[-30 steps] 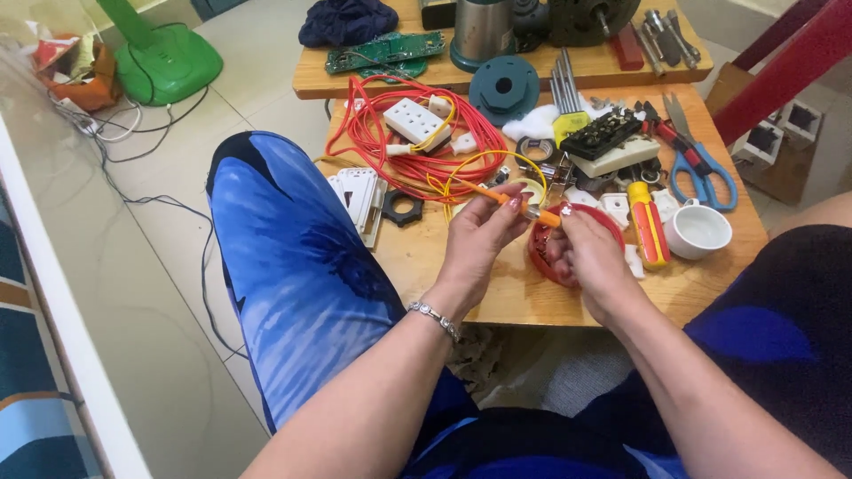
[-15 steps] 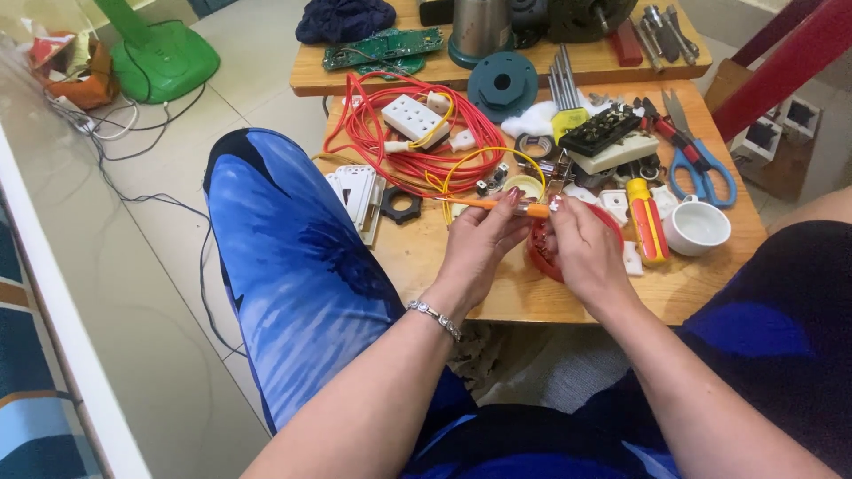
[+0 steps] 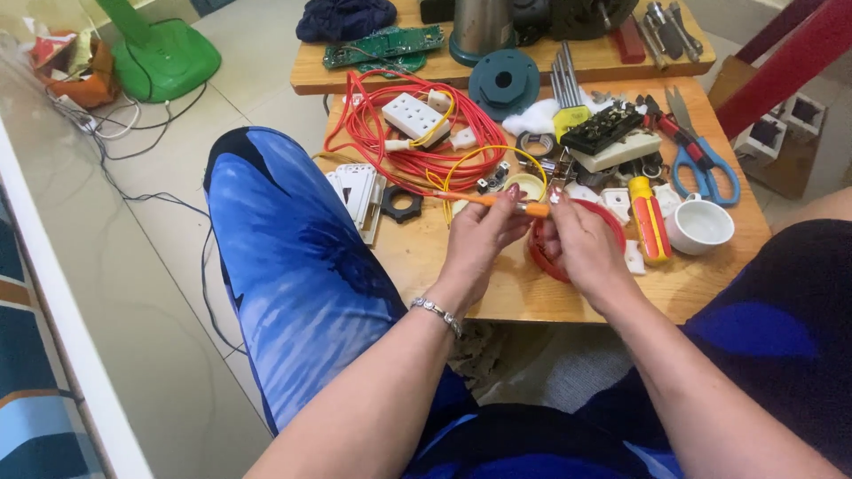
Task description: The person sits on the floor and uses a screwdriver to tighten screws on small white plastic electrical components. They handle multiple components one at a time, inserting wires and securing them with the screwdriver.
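Note:
My left hand (image 3: 479,239) and my right hand (image 3: 581,244) meet over the low wooden table (image 3: 426,253). Both pinch a thin orange screwdriver (image 3: 493,201) that lies level, its tip pointing left. Under my right hand sits a red round part (image 3: 611,219), mostly hidden by the fingers. A silver bracelet (image 3: 435,310) circles my left wrist. Behind the hands lies a coil of red cable (image 3: 399,151) with a white socket block (image 3: 410,115) on it.
Blue-handled scissors (image 3: 706,173), a white cup (image 3: 701,226), a red-and-yellow tool (image 3: 650,222) and a black terminal block (image 3: 603,129) crowd the table's right side. A green circuit board (image 3: 382,44) lies on the rear table. A green fan base (image 3: 160,53) stands on the floor.
The orange screwdriver has turned from a short stub between the fingers to lying level, tip out to the left. Both hands stayed over the same spot.

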